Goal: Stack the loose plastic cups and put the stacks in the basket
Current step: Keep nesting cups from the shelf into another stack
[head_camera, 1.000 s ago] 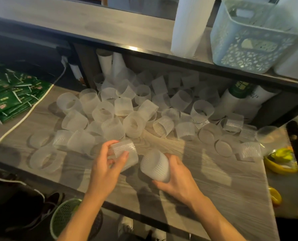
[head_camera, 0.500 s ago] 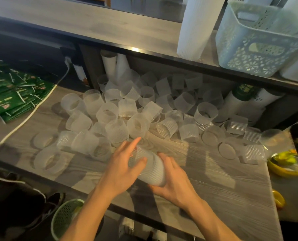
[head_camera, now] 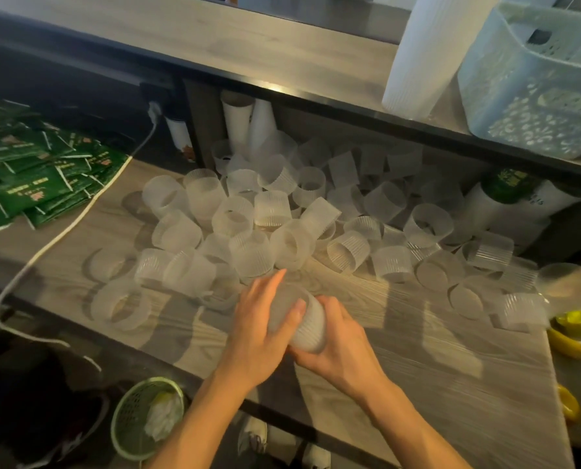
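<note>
Frosted ribbed plastic cups (head_camera: 248, 255) litter the surface (head_camera: 434, 350). Left hand (head_camera: 258, 330) flat, pressing nested cups (head_camera: 307, 328) cradled in curled right hand (head_camera: 336, 346). Probably light, flexible, slippery: grip ribbed sidewalls. Basket (head_camera: 532, 93) on shelf above.

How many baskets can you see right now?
2: a pale blue basket on the upper shelf, top right; a small green basket on the floor, lower left. Others may be hidden.
</note>
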A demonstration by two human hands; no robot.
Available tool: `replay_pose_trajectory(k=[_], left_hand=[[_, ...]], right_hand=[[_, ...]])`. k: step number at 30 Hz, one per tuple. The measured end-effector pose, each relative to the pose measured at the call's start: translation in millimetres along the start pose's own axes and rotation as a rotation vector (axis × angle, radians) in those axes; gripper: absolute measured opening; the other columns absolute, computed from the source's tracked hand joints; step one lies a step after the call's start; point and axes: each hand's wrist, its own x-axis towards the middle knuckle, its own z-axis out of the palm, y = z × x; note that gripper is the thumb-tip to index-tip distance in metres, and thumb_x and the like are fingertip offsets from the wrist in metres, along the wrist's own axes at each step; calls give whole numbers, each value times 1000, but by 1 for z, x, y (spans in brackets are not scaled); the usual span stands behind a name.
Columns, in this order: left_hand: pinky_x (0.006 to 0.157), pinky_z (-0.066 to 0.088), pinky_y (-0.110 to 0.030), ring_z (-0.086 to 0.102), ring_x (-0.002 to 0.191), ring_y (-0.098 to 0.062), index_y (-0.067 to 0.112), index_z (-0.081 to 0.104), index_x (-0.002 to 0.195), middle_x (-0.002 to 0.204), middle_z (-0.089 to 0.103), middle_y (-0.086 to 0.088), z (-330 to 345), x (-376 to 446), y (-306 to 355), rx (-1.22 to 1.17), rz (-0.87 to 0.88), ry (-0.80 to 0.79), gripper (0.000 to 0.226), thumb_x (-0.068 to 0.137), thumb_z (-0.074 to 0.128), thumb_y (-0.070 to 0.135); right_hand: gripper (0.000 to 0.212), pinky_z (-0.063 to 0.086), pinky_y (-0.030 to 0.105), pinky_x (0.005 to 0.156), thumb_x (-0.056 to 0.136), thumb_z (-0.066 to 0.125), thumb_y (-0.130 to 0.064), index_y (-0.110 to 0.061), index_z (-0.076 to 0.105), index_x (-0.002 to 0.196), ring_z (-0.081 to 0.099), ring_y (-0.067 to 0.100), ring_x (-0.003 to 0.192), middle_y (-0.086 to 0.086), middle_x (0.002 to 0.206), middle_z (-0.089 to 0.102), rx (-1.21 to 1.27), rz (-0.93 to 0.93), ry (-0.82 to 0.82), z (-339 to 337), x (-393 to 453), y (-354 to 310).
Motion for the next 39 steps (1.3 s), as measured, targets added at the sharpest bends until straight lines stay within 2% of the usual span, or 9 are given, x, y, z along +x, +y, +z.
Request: replay_pose_trajectory(k=[5, 8, 10, 14, 19, 23, 26, 32, 39], left_hand=[[93, 39, -29, 49, 118, -14, 20, 46, 137, 127, 50, 2, -42, -6, -39, 99, -174, 512, 65, 86, 60, 58], [96, 43, -40, 48, 122, -29, 14, 38, 141, 134, 44, -9, -58, 4, -65, 150, -369, 623, 77, 82, 69, 52], [102, 42, -49, 43, 126, -36, 12, 30, 145, 138, 37, -12, -63, 15, -75, 187, -458, 593, 89, 79, 70, 57], [104, 39, -50, 38, 131, -39, 7, 26, 148, 145, 30, -15, -62, 40, -79, 244, -542, 521, 96, 80, 67, 61], [102, 40, -48, 43, 126, -39, 8, 33, 147, 140, 35, -16, -62, 58, -78, 246, -537, 549, 87, 83, 67, 55], [108, 34, -47, 37, 134, -35, 14, 32, 149, 146, 37, -14, -68, 47, -73, 213, -465, 546, 78, 89, 61, 53], [105, 40, -48, 44, 130, -27, 23, 35, 149, 140, 46, -4, -69, 28, -55, 76, -399, 533, 72, 89, 58, 57], [86, 39, -17, 48, 114, -1, 32, 42, 144, 128, 47, 15, -45, -5, 2, -65, -152, 280, 72, 84, 55, 69], [95, 42, -24, 45, 118, -4, 32, 44, 139, 121, 43, 19, -29, -3, 7, -19, -71, 223, 71, 79, 49, 69]], right_hand=[[70, 48, 32, 82, 69, 76, -58, -35, 35, 121, 52, 9, 104, -11, 117, 48, -2, -9, -54, 10, 14, -8], [70, 44, 27, 80, 68, 76, -53, -40, 30, 120, 50, 8, 105, -12, 118, 45, 14, -21, -90, 15, 17, -12], [71, 44, 25, 80, 70, 79, -50, -38, 31, 122, 49, 6, 105, -12, 119, 45, 19, -26, -95, 17, 18, -15], [72, 41, 18, 77, 71, 79, -50, -37, 31, 124, 47, 3, 104, -13, 119, 44, 15, -34, -95, 19, 16, -17], [75, 47, 27, 85, 71, 79, -51, -33, 33, 127, 47, 5, 106, -13, 121, 43, 4, -8, -78, 15, 12, -12], [78, 48, 30, 85, 70, 79, -52, -31, 34, 130, 49, 7, 107, -12, 121, 44, 7, 17, -56, 11, 9, -8], [78, 48, 30, 85, 70, 79, -51, -28, 36, 130, 50, 9, 108, -9, 122, 46, 2, 21, -50, 8, 9, -6], [78, 50, 35, 84, 67, 79, -49, -27, 39, 130, 54, 13, 107, -7, 120, 49, -25, -8, -55, 5, 11, -8], [76, 47, 34, 85, 67, 76, -46, -25, 41, 130, 53, 15, 105, -7, 115, 49, -96, -64, -36, 2, 12, -9]])
